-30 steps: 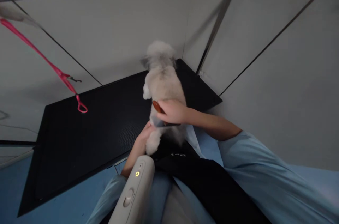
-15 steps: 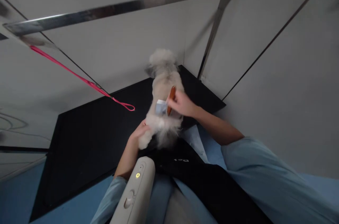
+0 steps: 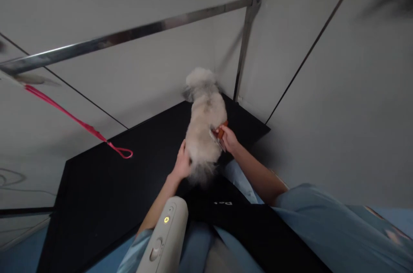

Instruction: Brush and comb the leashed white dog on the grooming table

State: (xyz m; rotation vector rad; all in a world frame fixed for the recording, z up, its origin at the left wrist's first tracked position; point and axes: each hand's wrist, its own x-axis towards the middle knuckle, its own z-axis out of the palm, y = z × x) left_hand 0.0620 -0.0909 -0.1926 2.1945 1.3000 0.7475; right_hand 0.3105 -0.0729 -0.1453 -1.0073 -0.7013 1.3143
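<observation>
Facing away, one fluffy off-white dog is on one black desk between two hands, the right hand closed round the orange-brown handle of one brush by its right hindquarter, the left hand along its left flank, whether gripping I cannot tell. One metal frame and one looped pink leash show against grey walls, with blue floor below

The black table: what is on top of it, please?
On the black table is a fluffy dog. Its paws and the surface beneath it cannot be seen, covered by its body.
</observation>
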